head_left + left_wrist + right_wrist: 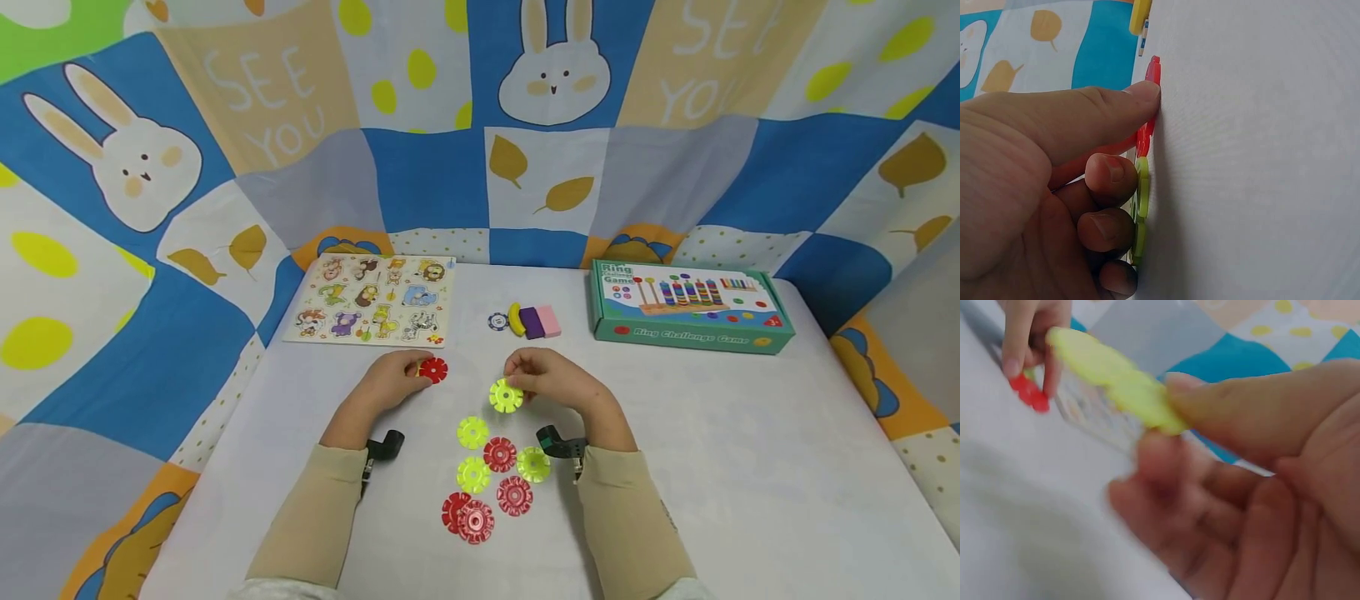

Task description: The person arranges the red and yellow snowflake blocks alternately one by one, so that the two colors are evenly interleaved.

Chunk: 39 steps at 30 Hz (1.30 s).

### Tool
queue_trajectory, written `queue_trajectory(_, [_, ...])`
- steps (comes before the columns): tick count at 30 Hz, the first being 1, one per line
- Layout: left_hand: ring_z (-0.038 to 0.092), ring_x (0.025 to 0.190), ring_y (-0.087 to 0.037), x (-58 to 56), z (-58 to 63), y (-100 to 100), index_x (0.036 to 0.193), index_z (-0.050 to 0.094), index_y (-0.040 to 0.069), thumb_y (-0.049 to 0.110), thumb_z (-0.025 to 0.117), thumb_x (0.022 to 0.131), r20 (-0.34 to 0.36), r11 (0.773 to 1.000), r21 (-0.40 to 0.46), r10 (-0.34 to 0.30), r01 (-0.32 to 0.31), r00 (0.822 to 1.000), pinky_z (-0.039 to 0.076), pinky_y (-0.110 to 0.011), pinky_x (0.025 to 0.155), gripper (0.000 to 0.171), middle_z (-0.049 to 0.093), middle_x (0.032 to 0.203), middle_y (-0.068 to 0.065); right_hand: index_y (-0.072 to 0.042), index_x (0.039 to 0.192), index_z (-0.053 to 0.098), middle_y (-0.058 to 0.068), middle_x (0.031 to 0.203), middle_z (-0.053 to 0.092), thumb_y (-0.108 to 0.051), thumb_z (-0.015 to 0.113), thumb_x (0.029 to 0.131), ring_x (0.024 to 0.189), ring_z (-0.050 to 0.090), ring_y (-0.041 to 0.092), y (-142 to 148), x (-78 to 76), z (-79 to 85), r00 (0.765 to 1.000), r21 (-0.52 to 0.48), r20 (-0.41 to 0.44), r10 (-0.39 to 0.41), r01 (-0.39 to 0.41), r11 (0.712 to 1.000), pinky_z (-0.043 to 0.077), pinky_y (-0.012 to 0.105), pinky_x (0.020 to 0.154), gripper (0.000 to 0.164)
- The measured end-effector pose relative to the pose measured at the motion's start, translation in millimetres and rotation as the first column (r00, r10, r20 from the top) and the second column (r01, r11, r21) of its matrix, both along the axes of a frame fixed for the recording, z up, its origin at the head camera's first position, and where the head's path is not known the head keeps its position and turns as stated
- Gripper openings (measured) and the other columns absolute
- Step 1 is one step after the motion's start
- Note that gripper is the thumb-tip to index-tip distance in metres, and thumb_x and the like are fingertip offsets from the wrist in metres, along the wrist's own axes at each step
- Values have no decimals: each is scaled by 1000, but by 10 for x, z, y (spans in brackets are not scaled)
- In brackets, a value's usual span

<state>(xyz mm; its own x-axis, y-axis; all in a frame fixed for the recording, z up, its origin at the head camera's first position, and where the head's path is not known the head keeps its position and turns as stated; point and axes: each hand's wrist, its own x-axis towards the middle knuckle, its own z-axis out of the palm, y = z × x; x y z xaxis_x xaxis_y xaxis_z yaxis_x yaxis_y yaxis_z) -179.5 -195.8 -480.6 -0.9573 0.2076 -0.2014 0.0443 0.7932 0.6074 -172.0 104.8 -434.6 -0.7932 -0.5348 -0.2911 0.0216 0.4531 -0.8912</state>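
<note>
From overhead, the white table (780,467) is looked down on and forward across by the head camera, right up to the patterned backdrop (427,179). Up close, the left hand (1019,169) is watched from its wrist, low along the table. The right hand (1266,512) is seen just as near; beyond it a red disc (1034,398), shared by all three views, is caught.

In the right wrist view, the yellow disc (1113,376) and fingertips of the right grip (1260,481) blur. The left grip (1041,162) partly hides a yellow-green piece (1143,187). One overlapped red disc (451,510) is half covered. The box (692,307) bears print too tiny to read; the bottom edge crops both sleeves (307,525).
</note>
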Motion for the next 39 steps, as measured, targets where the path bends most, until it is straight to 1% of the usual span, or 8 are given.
queue_trajectory(3, [48,109,-22,4,4,-6,131,58,19,27,71,84,-5,1000,0,-3,3,1000,36,-46,100,49,55,128,-6,-13,115,58,14,92,58,-23,60,93,71,59,29,-35,-8,30,997,-147,-23,-71,67,987,54,38,72,24])
queue_trajectory(7, [47,102,-23,16,-1,-3,130,58,19,27,71,84,-2,1000,-7,1,-1,1000,38,-44,96,48,56,120,-5,-19,125,59,17,97,52,-22,60,94,70,62,31,-131,-14,61,985,-288,-32,-171,155,945,55,36,72,32])
queue_trajectory(14, [47,83,-21,26,-14,12,130,58,21,29,71,84,18,1000,-6,13,-13,1000,37,-37,75,48,50,80,-6,-18,125,62,15,100,50,-14,58,93,82,67,26,-406,-65,19,938,-338,80,-338,344,876,54,34,76,32])
queue_trajectory(19, [46,80,-20,24,10,8,131,57,20,29,70,86,20,1000,-9,5,-4,1000,36,-37,74,48,46,76,-4,-15,122,64,11,94,63,-13,58,90,78,67,24,-592,-99,-152,900,-192,99,-425,437,879,55,31,72,33])
queue_trajectory(23, [46,79,-19,18,10,0,132,56,20,29,69,86,23,1000,-8,-6,6,1000,36,-36,76,49,45,74,-3,-13,124,63,8,90,63,-12,55,90,73,65,21,-731,-75,-313,901,-70,15,-433,433,899,55,29,67,35])
queue_trajectory(28, [42,66,-19,0,-33,-2,132,56,20,29,69,86,26,1000,5,-11,11,1000,35,-37,72,49,44,68,-6,-12,126,61,5,86,58,-15,59,89,73,59,17,-805,-28,-397,917,75,-139,-374,386,919,50,27,65,37])
queue_trajectory(34, [46,90,-20,-2,-22,-5,132,57,18,29,69,86,-6,1000,-4,-22,21,1000,39,-38,82,49,54,90,-3,-12,115,67,3,89,51,-21,75,79,81,48,18,-809,-23,-406,891,278,-350,-288,392,877,44,30,69,38])
queue_trajectory(39, [47,84,-20,-12,-10,-10,132,57,18,29,69,86,-4,1000,-15,-27,27,1000,36,-37,74,48,46,75,-4,-11,110,69,1,87,52,-22,74,81,79,48,17,-821,-36,-444,879,317,-415,-233,380,869,43,29,70,32])
